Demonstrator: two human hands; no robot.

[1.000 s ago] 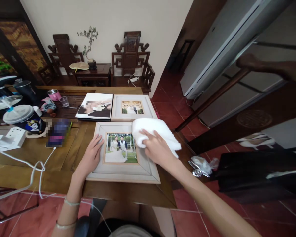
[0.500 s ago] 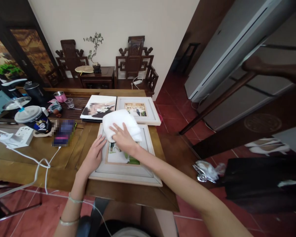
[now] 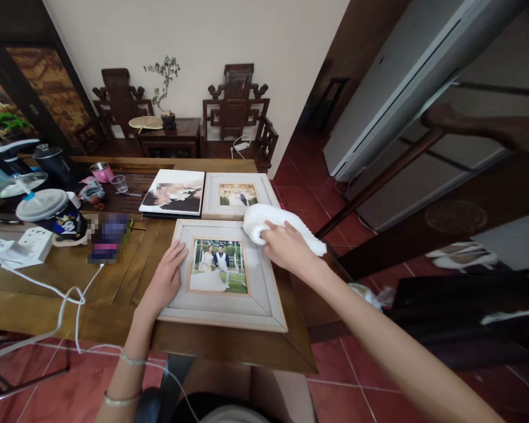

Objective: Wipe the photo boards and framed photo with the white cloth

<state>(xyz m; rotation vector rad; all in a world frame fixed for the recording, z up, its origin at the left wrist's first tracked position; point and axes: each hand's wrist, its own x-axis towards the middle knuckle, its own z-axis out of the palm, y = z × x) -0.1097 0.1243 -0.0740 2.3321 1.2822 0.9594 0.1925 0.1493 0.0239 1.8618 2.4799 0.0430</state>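
With the left hand [image 3: 162, 283] spread flat on the near photo frame [image 3: 223, 308] at the wooden table [image 3: 114, 294] edge, the right hand [image 3: 286, 247] gripping a white cloth [image 3: 264, 220] (on its far right corner) could shove it off.

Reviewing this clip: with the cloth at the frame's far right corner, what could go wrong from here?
1. The near picture frame lies close to the table edge; a hard push from the right hand with the white cloth might slide it, though the left hand steadies it.
2. The cloth could nudge the second frame beside it.
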